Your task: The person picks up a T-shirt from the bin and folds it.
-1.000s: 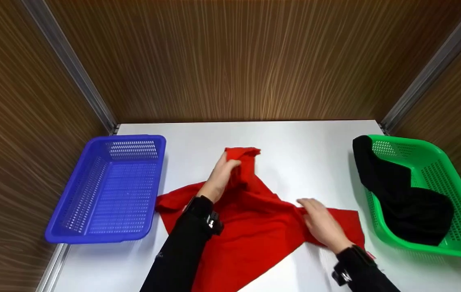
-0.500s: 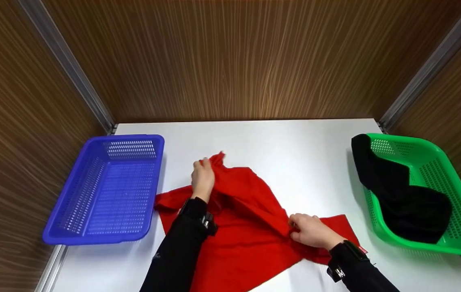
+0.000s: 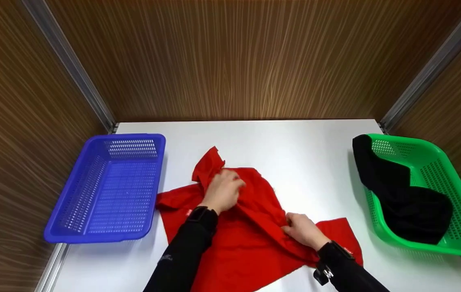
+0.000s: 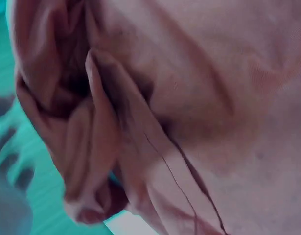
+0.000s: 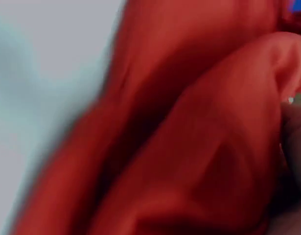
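A red shirt [image 3: 246, 243] lies crumpled on the white table, a sleeve spread to each side and its upper part bunched in folds. My left hand [image 3: 223, 190] is over the upper folds, blurred, with loosely bent fingers and no cloth visibly pinched. A raised flap of the shirt stands just beyond it. Lower right, my right hand [image 3: 303, 230] pinches a fold of the shirt near the right sleeve. The right wrist view shows the gathered red cloth [image 5: 204, 122] up close, with part of the hand at the right edge. Creased cloth [image 4: 189, 98] fills most of the left wrist view.
A blue plastic basket [image 3: 158, 162] stands to the left, with nothing in it. At the right is a green basket [image 3: 429, 146] holding a black garment [image 3: 413, 211], one end draped over its rim. Wood-grain panels [image 3: 246, 61] enclose the white table [image 3: 295, 146] at the back and sides.
My right hand has come down onto the shirt and taken a fold. The left hand moved left with the upper cloth, then let go and shifted back right over the folds.
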Tool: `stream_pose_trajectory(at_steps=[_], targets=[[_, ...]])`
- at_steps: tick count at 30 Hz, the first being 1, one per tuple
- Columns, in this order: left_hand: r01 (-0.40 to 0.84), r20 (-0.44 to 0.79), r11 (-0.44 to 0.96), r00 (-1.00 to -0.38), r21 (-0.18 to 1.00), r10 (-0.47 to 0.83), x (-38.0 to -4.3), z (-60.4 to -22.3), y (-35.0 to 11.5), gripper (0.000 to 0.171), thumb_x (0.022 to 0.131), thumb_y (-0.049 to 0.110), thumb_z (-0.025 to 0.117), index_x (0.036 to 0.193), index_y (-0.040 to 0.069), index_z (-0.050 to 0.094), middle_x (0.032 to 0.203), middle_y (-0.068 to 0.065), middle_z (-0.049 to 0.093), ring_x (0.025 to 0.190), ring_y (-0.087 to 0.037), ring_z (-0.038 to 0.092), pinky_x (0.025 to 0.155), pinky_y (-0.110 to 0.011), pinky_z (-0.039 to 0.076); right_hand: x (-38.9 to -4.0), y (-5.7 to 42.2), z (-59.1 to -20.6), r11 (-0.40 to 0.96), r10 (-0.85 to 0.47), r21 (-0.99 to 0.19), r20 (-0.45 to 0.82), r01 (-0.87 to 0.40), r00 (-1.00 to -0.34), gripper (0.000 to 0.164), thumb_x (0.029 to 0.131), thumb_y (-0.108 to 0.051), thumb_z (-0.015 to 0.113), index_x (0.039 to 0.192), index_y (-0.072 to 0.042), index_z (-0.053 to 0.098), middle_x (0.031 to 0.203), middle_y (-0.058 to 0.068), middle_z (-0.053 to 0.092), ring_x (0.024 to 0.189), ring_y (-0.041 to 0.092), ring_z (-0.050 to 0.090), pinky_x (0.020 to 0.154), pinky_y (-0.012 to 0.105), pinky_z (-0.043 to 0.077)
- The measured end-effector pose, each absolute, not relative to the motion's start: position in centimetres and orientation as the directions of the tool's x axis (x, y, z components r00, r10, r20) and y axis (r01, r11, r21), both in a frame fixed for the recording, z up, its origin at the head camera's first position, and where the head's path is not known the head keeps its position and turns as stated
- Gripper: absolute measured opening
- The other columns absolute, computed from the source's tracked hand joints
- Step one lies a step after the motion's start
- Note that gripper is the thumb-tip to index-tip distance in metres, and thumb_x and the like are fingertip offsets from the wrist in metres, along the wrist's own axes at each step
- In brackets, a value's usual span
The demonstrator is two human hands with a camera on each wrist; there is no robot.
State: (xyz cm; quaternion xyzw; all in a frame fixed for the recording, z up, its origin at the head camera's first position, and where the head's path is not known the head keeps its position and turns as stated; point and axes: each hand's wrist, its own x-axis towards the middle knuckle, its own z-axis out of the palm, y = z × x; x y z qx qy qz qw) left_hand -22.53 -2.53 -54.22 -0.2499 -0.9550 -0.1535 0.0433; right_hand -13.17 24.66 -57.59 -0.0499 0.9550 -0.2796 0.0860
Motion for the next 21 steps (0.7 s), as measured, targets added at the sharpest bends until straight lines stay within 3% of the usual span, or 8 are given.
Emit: stream_pose_trajectory(at_steps=[2, 4, 7, 9, 11, 15, 18, 21], targets=[[0.536, 0.074, 0.802, -0.84, 0.265, 0.537, -21.9, -54.5, -2.0, 0.029, 0.101, 0.018, 0.059, 0.126, 0.019, 0.073, 0.125, -0.004, 0.069, 0.12, -0.03, 0.06, 0.101, -0.048, 0.047, -13.4, 24.6, -57.3, 0.818, -0.107, -0.569, -0.003, -0.087, -0.994, 0.023, 0.083, -0.003, 0.066, 0.077, -0.012, 0.046, 0.063, -0.001, 0.042, 0.06, 0.019, 0.044, 0.057, 0.033, 0.039], [0.493, -0.012, 0.819, -0.855, 0.292, 0.519, -21.4, -54.8, -1.6, 0.031, 0.105, 0.028, 0.055, 0.129, 0.018, 0.071, 0.125, -0.002, 0.071, 0.118, -0.028, 0.064, 0.1, -0.047, 0.047, -13.6, 24.6, -56.8, 0.803, -0.055, -0.577, 0.174, -0.147, -0.983, 0.027, 0.081, 0.001, 0.064, 0.078, -0.013, 0.041, 0.064, -0.004, 0.035, 0.06, 0.019, 0.041, 0.056, 0.032, 0.037], [0.374, -0.098, 0.862, -0.898, 0.342, 0.429, -21.0, -55.1, -1.2, 0.044, 0.108, 0.043, 0.046, 0.136, 0.016, 0.067, 0.134, -0.002, 0.068, 0.125, -0.028, 0.062, 0.104, -0.05, 0.043, -13.9, 24.8, -55.9, 0.763, -0.061, -0.565, 0.419, -0.313, -0.906, 0.033, 0.075, 0.008, 0.066, 0.08, -0.011, 0.039, 0.067, -0.006, 0.032, 0.062, 0.015, 0.039, 0.056, 0.029, 0.035], [0.32, -0.136, 0.879, -0.912, 0.354, 0.387, -21.1, -55.3, -1.0, 0.051, 0.108, 0.049, 0.04, 0.14, 0.016, 0.064, 0.141, -0.002, 0.064, 0.132, -0.028, 0.057, 0.11, -0.052, 0.037, -14.0, 24.9, -55.5, 0.726, -0.123, -0.531, 0.524, -0.436, -0.843, 0.034, 0.072, 0.012, 0.066, 0.082, -0.009, 0.043, 0.071, -0.006, 0.037, 0.065, 0.013, 0.041, 0.058, 0.026, 0.036], [0.303, -0.191, 0.895, -0.906, 0.328, 0.377, -21.1, -55.4, -0.9, 0.055, 0.108, 0.051, 0.037, 0.149, 0.018, 0.055, 0.152, -0.003, 0.054, 0.141, -0.027, 0.047, 0.118, -0.055, 0.027, -13.9, 24.9, -55.4, 0.671, -0.217, -0.506, 0.565, -0.543, -0.796, 0.034, 0.069, 0.015, 0.065, 0.087, -0.008, 0.049, 0.078, -0.004, 0.048, 0.069, 0.012, 0.047, 0.06, 0.023, 0.04], [0.317, -0.323, 0.927, -0.872, 0.198, 0.367, -21.0, -55.8, -0.8, 0.055, 0.108, 0.048, 0.039, 0.16, 0.03, 0.035, 0.167, -0.002, 0.029, 0.154, -0.023, 0.027, 0.124, -0.06, 0.008, -13.2, 25.0, -55.7, 0.569, -0.426, -0.472, 0.532, -0.673, -0.732, 0.038, 0.071, 0.019, 0.063, 0.097, -0.008, 0.059, 0.106, 0.002, 0.063, 0.09, 0.016, 0.061, 0.078, 0.022, 0.049], [0.33, -0.366, 0.934, -0.859, 0.136, 0.357, -20.8, -55.9, -0.6, 0.057, 0.108, 0.049, 0.04, 0.162, 0.037, 0.027, 0.171, -0.002, 0.016, 0.158, -0.023, 0.015, 0.123, -0.061, 0.002, -13.0, 25.4, -56.5, 0.646, -0.503, -0.309, 0.515, -0.698, -0.694, 0.033, 0.077, 0.017, 0.059, 0.095, -0.009, 0.064, 0.113, 0.006, 0.064, 0.095, 0.021, 0.061, 0.079, 0.028, 0.051], [0.379, -0.267, 0.918, -0.878, 0.121, 0.398, -20.8, -56.4, -0.2, 0.058, 0.107, 0.052, 0.038, 0.162, 0.037, 0.026, 0.172, -0.003, 0.013, 0.158, -0.028, 0.01, 0.123, -0.062, 0.004, -13.0, 26.3, -57.6, 0.819, -0.445, -0.08, 0.536, -0.568, -0.717, 0.026, 0.081, 0.014, 0.054, 0.096, -0.004, 0.067, 0.11, 0.015, 0.062, 0.084, 0.03, 0.057, 0.066, 0.038, 0.048]])
